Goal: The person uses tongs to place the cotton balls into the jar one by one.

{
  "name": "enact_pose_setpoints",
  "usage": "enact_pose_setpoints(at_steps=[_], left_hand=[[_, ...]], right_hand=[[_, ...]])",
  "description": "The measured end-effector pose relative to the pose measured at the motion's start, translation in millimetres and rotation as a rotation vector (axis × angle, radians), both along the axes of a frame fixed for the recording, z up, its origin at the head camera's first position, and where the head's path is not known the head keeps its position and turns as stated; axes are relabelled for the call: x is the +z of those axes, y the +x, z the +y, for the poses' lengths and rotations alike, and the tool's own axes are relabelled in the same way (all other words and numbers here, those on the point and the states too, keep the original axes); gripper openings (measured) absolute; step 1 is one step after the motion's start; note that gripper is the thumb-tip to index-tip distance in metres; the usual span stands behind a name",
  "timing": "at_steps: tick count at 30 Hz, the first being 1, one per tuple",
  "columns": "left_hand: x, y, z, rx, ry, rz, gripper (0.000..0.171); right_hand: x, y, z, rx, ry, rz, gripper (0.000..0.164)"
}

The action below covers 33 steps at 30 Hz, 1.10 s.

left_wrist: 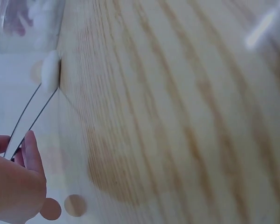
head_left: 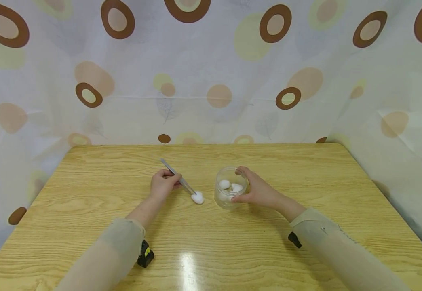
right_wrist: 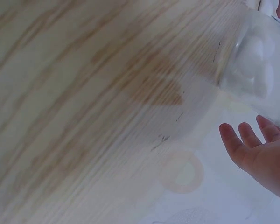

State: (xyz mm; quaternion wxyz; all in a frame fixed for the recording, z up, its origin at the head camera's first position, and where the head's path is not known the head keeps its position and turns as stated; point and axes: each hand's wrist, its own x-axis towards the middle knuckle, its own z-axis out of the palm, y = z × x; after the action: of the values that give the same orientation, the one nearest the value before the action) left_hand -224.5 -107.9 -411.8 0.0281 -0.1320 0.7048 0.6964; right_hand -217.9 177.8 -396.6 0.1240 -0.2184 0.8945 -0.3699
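Note:
My left hand [head_left: 163,186] pinches metal tweezers [head_left: 186,186] that slant down to the right. At their tips is a white cotton ball [head_left: 198,198], low over the tabletop; the left wrist view shows the two prongs reaching this cotton ball [left_wrist: 50,72]. Just to the right, my right hand [head_left: 262,193] grips a clear round jar [head_left: 219,202] from its right side, thumb at the near side and fingers behind. The jar's mouth has no lid on it, and several white cotton balls [head_left: 224,184] lie inside. In the right wrist view some fingertips [right_wrist: 227,131] show beside the jar [right_wrist: 233,77].
A wood-grain table [head_left: 87,182] lies under both hands. Behind it and along its sides hangs a pale curtain [head_left: 196,60] with brown and yellow round patterns. A black strap device [head_left: 145,254] sits under the left forearm. Light reflects off the near tabletop.

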Motion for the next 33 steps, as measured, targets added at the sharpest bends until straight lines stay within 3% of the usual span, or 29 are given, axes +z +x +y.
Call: enact_pose_setpoints(at_steps=[16, 33], left_hand=[[-2.9, -3.8, -2, 0.001, 0.097, -0.054, 0.011], [20.7, -7.0, -12, 0.005, 0.245, -0.034, 0.006]], right_hand=[[0.5, 1.3, -1, -0.005, 0.01, 0.01, 0.101], [1.8, 2.6, -2, -0.009, 0.01, 0.01, 0.099]])
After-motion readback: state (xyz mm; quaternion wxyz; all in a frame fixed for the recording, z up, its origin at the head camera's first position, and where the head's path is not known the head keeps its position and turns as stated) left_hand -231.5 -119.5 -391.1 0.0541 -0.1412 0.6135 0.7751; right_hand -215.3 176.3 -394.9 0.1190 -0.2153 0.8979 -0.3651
